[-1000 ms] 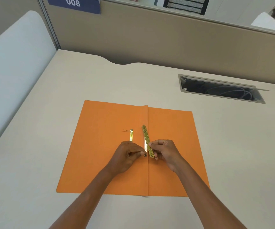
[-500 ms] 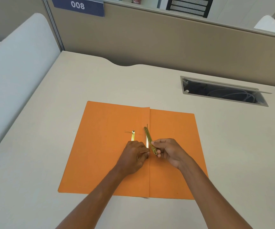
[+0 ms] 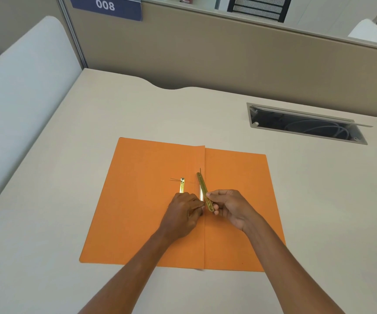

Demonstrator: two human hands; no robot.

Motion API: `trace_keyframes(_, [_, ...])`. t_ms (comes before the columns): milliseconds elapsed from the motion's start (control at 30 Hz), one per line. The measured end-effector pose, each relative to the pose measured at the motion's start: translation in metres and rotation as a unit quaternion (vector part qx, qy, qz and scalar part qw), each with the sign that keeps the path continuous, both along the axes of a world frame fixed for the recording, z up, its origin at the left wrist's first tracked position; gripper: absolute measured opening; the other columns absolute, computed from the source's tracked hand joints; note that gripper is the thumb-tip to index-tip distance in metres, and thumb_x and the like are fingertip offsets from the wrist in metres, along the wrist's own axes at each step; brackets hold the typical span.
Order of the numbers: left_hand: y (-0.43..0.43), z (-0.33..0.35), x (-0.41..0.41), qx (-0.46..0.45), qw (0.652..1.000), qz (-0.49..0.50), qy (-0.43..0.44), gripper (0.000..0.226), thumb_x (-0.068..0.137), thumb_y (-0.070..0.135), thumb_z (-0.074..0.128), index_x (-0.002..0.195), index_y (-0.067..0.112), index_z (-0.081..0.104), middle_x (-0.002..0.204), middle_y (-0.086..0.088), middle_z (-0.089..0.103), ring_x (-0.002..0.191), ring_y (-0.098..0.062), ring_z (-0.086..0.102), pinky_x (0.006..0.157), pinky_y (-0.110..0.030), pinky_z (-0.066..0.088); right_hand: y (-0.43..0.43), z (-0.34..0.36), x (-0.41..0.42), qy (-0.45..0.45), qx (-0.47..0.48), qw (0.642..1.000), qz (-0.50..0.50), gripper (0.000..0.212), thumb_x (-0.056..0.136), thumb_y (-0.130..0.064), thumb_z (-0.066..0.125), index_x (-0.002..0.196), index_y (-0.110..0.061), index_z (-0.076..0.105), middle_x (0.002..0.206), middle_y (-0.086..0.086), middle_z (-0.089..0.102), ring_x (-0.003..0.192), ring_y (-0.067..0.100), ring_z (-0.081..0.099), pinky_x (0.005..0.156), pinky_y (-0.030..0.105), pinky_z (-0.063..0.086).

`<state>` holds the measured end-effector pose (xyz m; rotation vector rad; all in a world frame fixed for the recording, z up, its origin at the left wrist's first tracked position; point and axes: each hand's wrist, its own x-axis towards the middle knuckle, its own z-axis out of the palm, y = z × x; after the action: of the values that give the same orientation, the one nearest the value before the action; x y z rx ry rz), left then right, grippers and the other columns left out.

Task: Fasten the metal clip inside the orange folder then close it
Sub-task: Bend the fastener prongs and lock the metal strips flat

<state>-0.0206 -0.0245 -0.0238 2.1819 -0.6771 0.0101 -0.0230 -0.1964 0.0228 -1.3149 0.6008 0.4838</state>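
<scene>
The orange folder (image 3: 142, 211) lies open and flat on the desk, its fold running down the middle. My right hand (image 3: 230, 208) pinches the near end of a brass clip bar (image 3: 203, 189), which tilts up over the fold. My left hand (image 3: 183, 214) rests on the left leaf with its fingertips closed on a thin metal prong at the bar's near end. A second brass strip (image 3: 182, 185) lies flat on the left leaf just beyond my left hand, with thin prongs sticking out at its far end.
The beige desk (image 3: 115, 114) is bounded by a tan partition (image 3: 228, 53) at the back and a white divider (image 3: 17, 91) on the left. An open cable slot (image 3: 305, 128) is set into the desk at the back right.
The hands and brass bar stay almost in place on the fold. My right hand has shifted slightly along the bar's near end. The camera has tipped up slightly.
</scene>
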Motion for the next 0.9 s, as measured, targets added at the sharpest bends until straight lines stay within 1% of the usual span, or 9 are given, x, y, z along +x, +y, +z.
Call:
trace_keyframes(200, [0.001, -0.001, 0.001, -0.007, 1.0, 0.0, 0.006, 0.017, 0.087, 0.014, 0.064, 0.07, 0.017, 0.066, 0.073, 0.005, 0.064, 0.072, -0.015, 0.052, 0.075, -0.032, 0.038, -0.002, 0.0, 0.0, 0.009, 0.018, 1.0, -0.001, 0.014, 0.083, -0.006, 0.072, 0.092, 0.004, 0.07, 0.071, 0.014, 0.062, 0.046, 0.009, 0.05, 0.042, 0.02, 0.047])
trace_keyframes(300, [0.001, -0.002, 0.001, -0.014, 1.0, 0.0, 0.01, 0.016, 0.087, 0.013, 0.065, 0.072, 0.017, 0.068, 0.074, 0.005, 0.066, 0.072, -0.015, 0.053, 0.075, -0.032, 0.039, -0.003, -0.001, 0.0, 0.013, 0.02, 1.0, 0.003, 0.015, 0.083, -0.007, 0.072, 0.093, 0.004, 0.069, 0.08, 0.019, 0.063, 0.047, 0.01, 0.051, 0.042, 0.02, 0.048])
trace_keyframes(367, [0.001, -0.003, 0.001, -0.014, 1.0, 0.0, 0.011, 0.014, 0.087, 0.014, 0.064, 0.074, 0.018, 0.069, 0.075, 0.005, 0.066, 0.073, -0.014, 0.053, 0.074, -0.032, 0.039, -0.002, -0.002, 0.0, 0.015, 0.022, 1.0, 0.007, 0.015, 0.084, -0.008, 0.072, 0.093, 0.004, 0.07, 0.082, 0.021, 0.064, 0.047, 0.01, 0.052, 0.042, 0.02, 0.048])
trace_keyframes(533, [0.0, -0.002, 0.001, -0.017, 1.0, 0.003, 0.009, 0.012, 0.084, 0.009, 0.063, 0.078, 0.015, 0.071, 0.074, 0.003, 0.067, 0.072, -0.012, 0.049, 0.074, -0.029, 0.037, 0.002, -0.006, -0.001, 0.016, 0.017, 1.0, 0.005, 0.011, 0.083, -0.008, 0.073, 0.088, 0.002, 0.07, 0.068, 0.012, 0.064, 0.048, 0.011, 0.053, 0.042, 0.021, 0.049])
trace_keyframes(667, [0.002, -0.002, 0.003, -0.031, 0.999, -0.01, 0.029, 0.013, 0.089, 0.017, 0.06, 0.083, 0.018, 0.071, 0.078, 0.005, 0.067, 0.076, -0.011, 0.053, 0.078, -0.027, 0.035, 0.002, -0.006, -0.002, -0.002, -0.004, 1.0, 0.002, 0.011, 0.082, -0.009, 0.075, 0.083, 0.001, 0.071, 0.067, 0.013, 0.067, 0.047, 0.012, 0.053, 0.044, 0.022, 0.05])
trace_keyframes(767, [0.005, -0.002, 0.005, -0.046, 0.997, -0.026, 0.05, 0.009, 0.088, 0.025, 0.065, 0.09, 0.021, 0.073, 0.084, 0.006, 0.068, 0.081, -0.012, 0.058, 0.08, -0.03, 0.04, 0.001, -0.007, -0.003, -0.018, -0.023, 1.0, 0.006, 0.01, 0.081, -0.009, 0.075, 0.079, 0.0, 0.072, 0.064, 0.012, 0.065, 0.046, 0.014, 0.054, 0.044, 0.025, 0.052])
trace_keyframes(833, [0.009, -0.003, 0.004, -0.049, 0.997, -0.034, 0.057, 0.017, 0.084, 0.028, 0.071, 0.1, 0.022, 0.073, 0.093, 0.007, 0.068, 0.087, -0.011, 0.059, 0.082, -0.027, 0.042, 0.003, -0.009, -0.005, -0.026, -0.039, 0.999, 0.009, 0.01, 0.082, -0.009, 0.075, 0.077, -0.001, 0.073, 0.061, 0.011, 0.064, 0.046, 0.015, 0.055, 0.044, 0.026, 0.052])
trace_keyframes(900, [0.014, -0.006, 0.001, -0.043, 0.997, -0.035, 0.047, 0.024, 0.081, 0.027, 0.073, 0.106, 0.023, 0.071, 0.099, 0.006, 0.066, 0.093, -0.007, 0.056, 0.084, -0.021, 0.041, 0.007, -0.012, -0.008, -0.038, -0.058, 0.998, 0.013, 0.011, 0.082, -0.009, 0.075, 0.073, -0.003, 0.073, 0.059, 0.01, 0.064, 0.046, 0.017, 0.057, 0.044, 0.027, 0.052])
